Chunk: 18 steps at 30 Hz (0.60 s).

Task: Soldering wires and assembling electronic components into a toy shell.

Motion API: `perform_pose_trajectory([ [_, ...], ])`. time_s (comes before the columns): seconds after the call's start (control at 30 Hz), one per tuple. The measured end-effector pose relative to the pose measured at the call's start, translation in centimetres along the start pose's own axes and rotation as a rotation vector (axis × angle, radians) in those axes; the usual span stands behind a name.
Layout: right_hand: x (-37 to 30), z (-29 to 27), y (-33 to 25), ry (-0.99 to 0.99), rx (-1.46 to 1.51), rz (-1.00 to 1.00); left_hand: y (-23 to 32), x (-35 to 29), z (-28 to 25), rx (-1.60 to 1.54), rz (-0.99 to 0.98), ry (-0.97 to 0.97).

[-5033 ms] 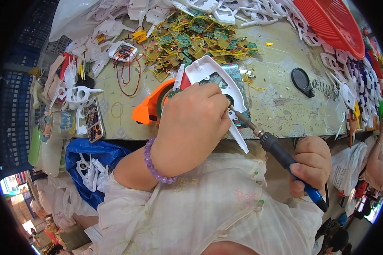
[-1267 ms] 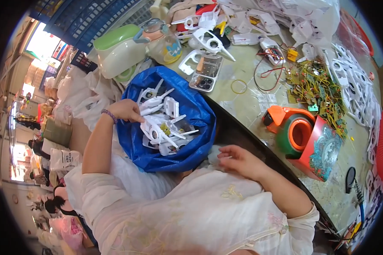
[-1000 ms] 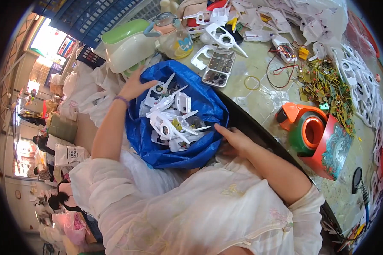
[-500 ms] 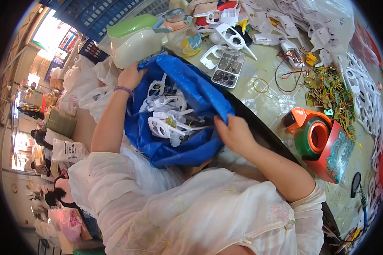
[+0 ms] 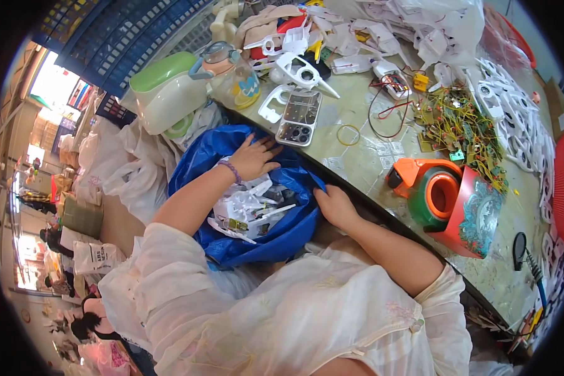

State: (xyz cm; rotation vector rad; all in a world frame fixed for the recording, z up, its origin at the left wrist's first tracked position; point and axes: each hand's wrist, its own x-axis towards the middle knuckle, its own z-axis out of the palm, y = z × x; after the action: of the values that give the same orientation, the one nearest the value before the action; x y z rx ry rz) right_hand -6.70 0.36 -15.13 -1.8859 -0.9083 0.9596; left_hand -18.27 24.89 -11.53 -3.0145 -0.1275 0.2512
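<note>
A blue woven plastic bag (image 5: 197,153) rests at my lap against the table's edge, its mouth facing up. White plastic parts (image 5: 239,207) fill it, and among them shows a small yellow-green piece (image 5: 234,224). My left hand (image 5: 254,160), with a purple bracelet at the wrist, lies with fingers spread at the bag's far inner side, above the parts. At the right rim, my right hand (image 5: 336,207) pinches the blue sheet between thumb and fingers.
On the table (image 5: 357,166) stand a phone (image 5: 299,119), a jug (image 5: 232,78), an orange tape dispenser (image 5: 420,178), a red box (image 5: 473,216) and a heap of wired circuit boards (image 5: 464,125). More white parts (image 5: 514,119) pile at the right. Blue crates (image 5: 119,44) rise at the far left.
My left hand has let go of the bag's left rim and moved right, over the bag's opening. The bag's far side has dropped lower. My right hand still holds its rim.
</note>
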Motion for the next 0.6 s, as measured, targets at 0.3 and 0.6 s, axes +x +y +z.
perform_pose_trajectory([
  [0.3, -0.8, 0.0, 1.0, -0.01, 0.538, -0.046, 0.7, 5.0, 2.6, -0.17, -0.144, 0.098],
  [0.6, -9.5, -7.4, 1.8, -0.175, 0.245, -0.071, -4.7, -1.0, -8.8, -0.778, -0.727, 0.961],
])
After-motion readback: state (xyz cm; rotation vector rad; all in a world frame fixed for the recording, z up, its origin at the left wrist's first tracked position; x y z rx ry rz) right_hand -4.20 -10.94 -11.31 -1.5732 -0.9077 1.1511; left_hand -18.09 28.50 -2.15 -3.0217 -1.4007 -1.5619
